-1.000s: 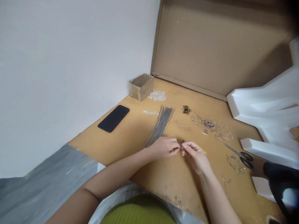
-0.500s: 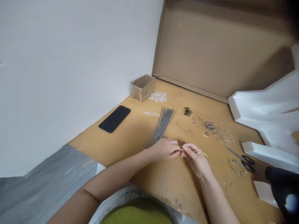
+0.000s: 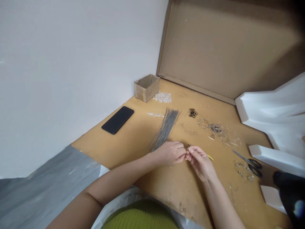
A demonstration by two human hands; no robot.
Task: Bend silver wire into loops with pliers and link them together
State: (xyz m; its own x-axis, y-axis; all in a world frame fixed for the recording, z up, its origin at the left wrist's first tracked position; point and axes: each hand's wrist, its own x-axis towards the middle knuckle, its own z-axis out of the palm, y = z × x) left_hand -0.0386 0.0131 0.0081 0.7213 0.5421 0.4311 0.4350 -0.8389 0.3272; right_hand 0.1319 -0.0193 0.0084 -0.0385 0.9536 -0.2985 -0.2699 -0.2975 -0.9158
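Observation:
My left hand (image 3: 172,153) is closed, its thumb and fingertips pinched together. Its fingertips meet those of my right hand (image 3: 200,161), also closed in a pinch. Whatever lies between the fingers is too small and covered to make out. A small dark tip (image 3: 188,145) shows just above the right fingertips, and a yellow handle-like end (image 3: 210,157) sticks out behind that hand; I cannot tell whether they belong to one tool or whether it is held. Beside the left hand lies a bundle of thin grey wires (image 3: 166,127) on the tabletop (image 3: 164,184).
Farther back are an open cardboard box (image 3: 146,89), a pile of small clear pieces (image 3: 163,97), a few silvery strips (image 3: 154,114) and black rings (image 3: 192,113). A phone (image 3: 118,120) lies left. To the right are tangled wire pieces (image 3: 216,128), scissors (image 3: 254,166) and white foam (image 3: 274,159).
The view has shifted slightly. Both hands stay pinched together in nearly the same place, with only a small change in the left fingers.

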